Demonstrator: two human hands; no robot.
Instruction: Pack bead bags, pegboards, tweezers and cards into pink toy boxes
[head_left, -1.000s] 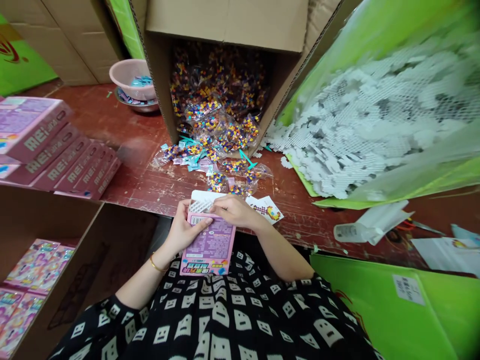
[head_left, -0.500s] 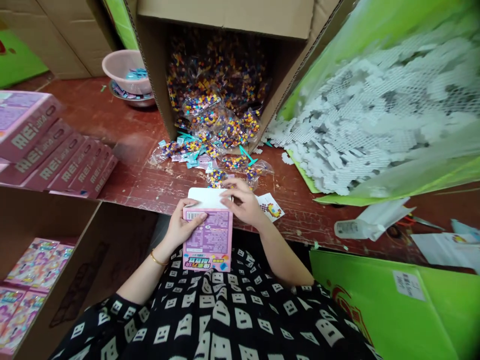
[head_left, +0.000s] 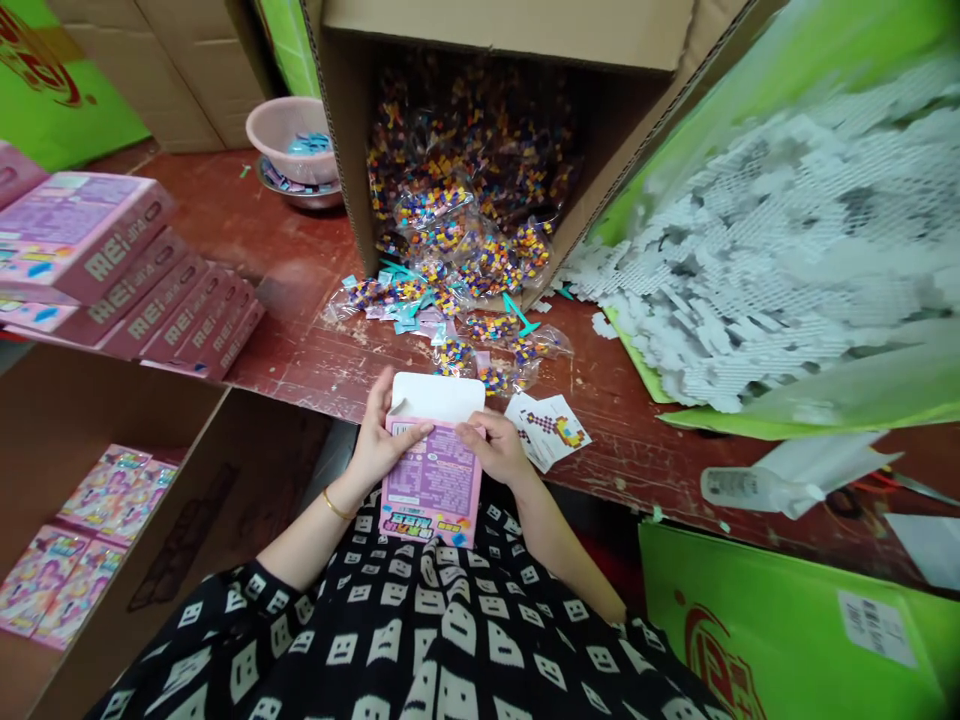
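Observation:
Between both hands is a small pink and purple printed box (head_left: pixel 435 485), its white end flap (head_left: pixel 439 393) raised at the far end. My left hand (head_left: pixel 384 435) grips its left side, thumb across the printed face. My right hand (head_left: pixel 496 447) pinches the upper right edge, thumb on the face near the flap. Just right of the box, printed cards (head_left: pixel 556 430) with pixel pictures lie at the table edge. Beyond it lie clear bags of colourful beads (head_left: pixel 491 330), spilling from an open cardboard box (head_left: pixel 514 25). What is inside the held box is hidden.
Stacked pink boxes (head_left: pixel 142 290) stand left on the red table (head_left: pixel 300 340). Behind them, a pink bowl (head_left: pixel 289 130) sits in a metal one. White mesh pieces (head_left: pixel 757 250) fill a green bag at right, near a clear bottle (head_left: pixel 750 488). Packed boxes (head_left: pixel 75 560) lie in a carton lower left.
My right hand has come down from the raised flap to grip the box's right edge. The view has shifted, so the surroundings appear farther right.

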